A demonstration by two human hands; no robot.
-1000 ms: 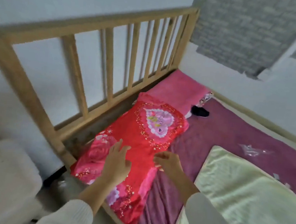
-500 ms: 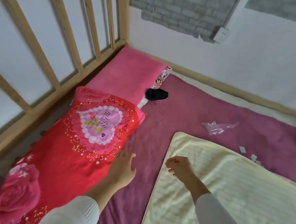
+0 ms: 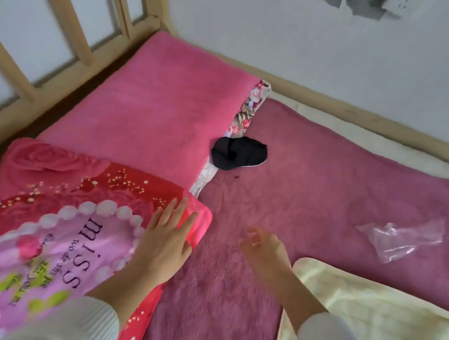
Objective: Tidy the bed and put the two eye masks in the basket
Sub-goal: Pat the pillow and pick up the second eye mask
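Note:
A black eye mask lies on the purple bed sheet, against the edge of the pink pillow. My left hand rests flat, fingers spread, on the corner of the red pillow with a pink heart print. My right hand hovers over the purple sheet with loosely curled fingers, holding nothing. It is below and a little right of the mask. I see only one eye mask, and no basket is in view.
A pale yellow blanket covers the lower right of the bed. A crumpled clear plastic wrapper lies on the sheet at right. The wooden slatted headboard runs along the left, and a white wall stands behind the bed frame.
My view has swung right and closer to the bed. Both hands have moved up the bed towards the black eye mask, the left sliding along the red pillow.

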